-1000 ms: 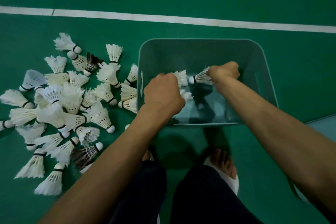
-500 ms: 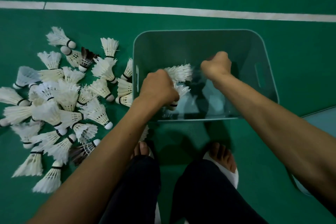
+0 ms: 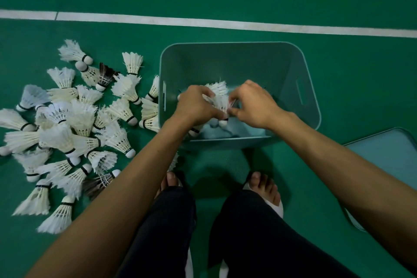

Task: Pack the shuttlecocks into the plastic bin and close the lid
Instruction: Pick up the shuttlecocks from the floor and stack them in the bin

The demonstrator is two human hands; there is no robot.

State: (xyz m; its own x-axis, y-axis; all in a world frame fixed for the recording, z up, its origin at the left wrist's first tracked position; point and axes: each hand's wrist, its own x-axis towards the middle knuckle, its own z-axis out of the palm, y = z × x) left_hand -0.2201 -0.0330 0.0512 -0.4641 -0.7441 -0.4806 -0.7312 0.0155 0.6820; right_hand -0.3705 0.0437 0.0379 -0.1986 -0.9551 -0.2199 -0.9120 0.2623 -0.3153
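Observation:
A teal plastic bin (image 3: 243, 52) stands open on the green court floor ahead of my feet. Both hands are inside it, close together. My left hand (image 3: 195, 106) is closed around white shuttlecocks (image 3: 217, 95), feathers up, cork tips pointing down at the bin floor. My right hand (image 3: 252, 104) pinches the same bunch from the right side. A few shuttlecock corks show low in the bin beneath my hands. A large pile of white shuttlecocks (image 3: 67, 124), with two dark-feathered ones among them, lies on the floor left of the bin.
The teal lid (image 3: 383, 158) lies flat on the floor to the right of the bin, partly hidden by my right forearm. A white court line (image 3: 225, 22) runs across behind the bin. My feet (image 3: 264, 187) are just in front of the bin.
My right hand has moved left from the bin's middle to meet my left hand. Both hands now hold the same bunch of shuttlecocks, lower in the bin.

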